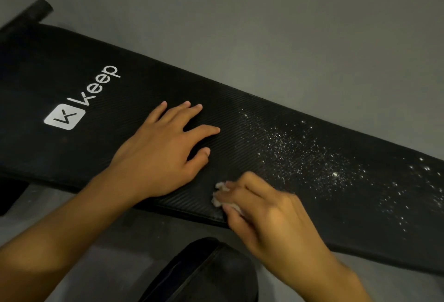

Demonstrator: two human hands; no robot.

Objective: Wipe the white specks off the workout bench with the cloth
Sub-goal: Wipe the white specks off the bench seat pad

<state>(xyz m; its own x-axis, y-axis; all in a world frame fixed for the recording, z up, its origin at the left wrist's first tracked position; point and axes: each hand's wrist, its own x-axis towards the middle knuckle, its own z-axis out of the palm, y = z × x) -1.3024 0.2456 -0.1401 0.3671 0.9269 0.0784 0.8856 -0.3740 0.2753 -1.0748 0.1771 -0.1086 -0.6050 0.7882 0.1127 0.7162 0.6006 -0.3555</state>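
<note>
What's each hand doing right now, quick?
Left hand: open, flat on the workout bench, holding nothing.
Right hand: closed on the white cloth at the bench's near edge.

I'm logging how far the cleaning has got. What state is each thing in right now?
workout bench: clean around the logo, dusty toward the right end
white specks: not yet wiped, scattered over the ribbed pad
cloth: bunched up, pressed on the pad near its front edge
left hand: flat on the bench, fingers spread, empty
right hand: closed around the cloth
</note>
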